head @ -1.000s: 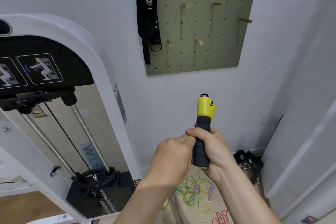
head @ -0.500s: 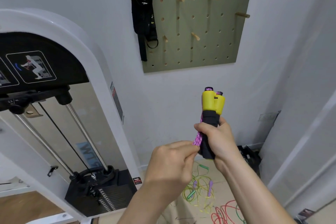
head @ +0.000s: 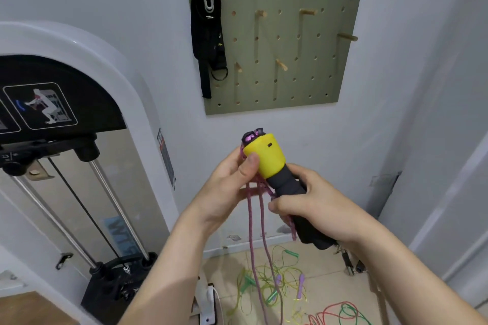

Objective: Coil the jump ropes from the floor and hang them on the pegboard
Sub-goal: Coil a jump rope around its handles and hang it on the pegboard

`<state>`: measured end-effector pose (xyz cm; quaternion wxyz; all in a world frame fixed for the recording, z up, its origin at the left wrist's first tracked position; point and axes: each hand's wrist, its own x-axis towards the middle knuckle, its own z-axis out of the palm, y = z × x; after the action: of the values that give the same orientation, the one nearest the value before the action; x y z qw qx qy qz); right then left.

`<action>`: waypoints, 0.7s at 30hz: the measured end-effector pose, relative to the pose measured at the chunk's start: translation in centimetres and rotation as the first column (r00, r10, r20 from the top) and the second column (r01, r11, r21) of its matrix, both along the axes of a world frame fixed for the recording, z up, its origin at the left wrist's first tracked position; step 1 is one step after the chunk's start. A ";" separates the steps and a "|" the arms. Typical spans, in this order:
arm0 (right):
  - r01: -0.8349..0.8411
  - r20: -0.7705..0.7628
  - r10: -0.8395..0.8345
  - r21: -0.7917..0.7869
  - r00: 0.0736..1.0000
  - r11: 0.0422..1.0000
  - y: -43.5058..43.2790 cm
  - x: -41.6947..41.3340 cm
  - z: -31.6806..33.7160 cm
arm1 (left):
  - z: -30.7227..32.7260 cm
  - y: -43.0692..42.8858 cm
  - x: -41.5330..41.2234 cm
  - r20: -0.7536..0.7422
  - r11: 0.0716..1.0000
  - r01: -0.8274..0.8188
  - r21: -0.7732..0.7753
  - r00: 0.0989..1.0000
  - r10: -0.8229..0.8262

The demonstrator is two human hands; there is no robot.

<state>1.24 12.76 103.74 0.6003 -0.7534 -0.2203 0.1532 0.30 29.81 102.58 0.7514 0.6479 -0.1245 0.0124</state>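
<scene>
Right hand is wrapped round handles; rope is pinched by left hand. Rope judged limp, light; best taken at handles.

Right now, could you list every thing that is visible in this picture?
pegboard: one, green, on the wall
pegs: five bare, wooden, in the pegboard
strap: one, black, hanging at the pegboard's left
handles: apparently two, yellow and black, held together
purple rope: one, hanging from the handles towards the floor
floor ropes: tangle, yellow-green, red, green, on the floor
cable machine: one, white and black, left
left hand: one, pinches the purple rope at the handles' top
right hand: one, grips the handles
</scene>
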 end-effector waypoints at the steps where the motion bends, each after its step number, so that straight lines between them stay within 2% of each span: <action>1: 0.023 0.040 -0.021 -0.060 0.999 0.998 -0.2 0.2 0.1 | 0.1 -0.3 0.2 -0.016 1.000 -0.009 0.005 1.000 0.009; 4: 0.191 0.289 -0.098 -0.314 0.952 0.930 -0.4 0.5 0.1 | 0.1 -1.1 0.6 0.040 0.997 -0.073 0.035 0.997 0.071; 8: 0.279 0.472 -0.034 -0.460 0.881 0.843 -0.2 -0.3 -0.1 | -0.1 -2.0 1.1 0.073 0.967 -0.239 -0.091 0.967 0.246; 10: 0.346 0.556 -0.001 -0.516 0.831 0.784 -0.1 -0.4 -0.7 | -0.3 -2.1 1.3 0.082 0.949 -0.297 -0.108 0.949 0.306; 14: 0.610 0.728 -0.100 -0.482 0.678 0.629 0.6 -0.5 -2.5 | -0.7 -2.6 1.4 0.075 0.917 -0.384 -0.109 0.917 0.393; 16: 0.674 0.792 -0.120 -0.417 0.599 0.609 0.9 -0.6 -3.6 | -0.9 -2.9 1.4 0.050 0.906 -0.402 -0.133 0.910 0.412; 18: 0.684 0.795 -0.122 -0.420 0.595 0.596 1.1 -0.7 -3.9 | -1.1 -3.2 1.5 0.025 0.904 -0.402 -0.147 0.912 0.410; 21: 0.639 0.741 -0.130 -0.460 0.659 0.617 1.1 -0.6 -4.0 | -1.2 -3.2 1.4 -0.012 0.935 -0.328 -0.132 0.944 0.330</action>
<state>0.67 13.86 99.76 0.1791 -0.9529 -0.1573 -0.1874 1.73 26.66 101.34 0.7794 0.6082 -0.0170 0.1494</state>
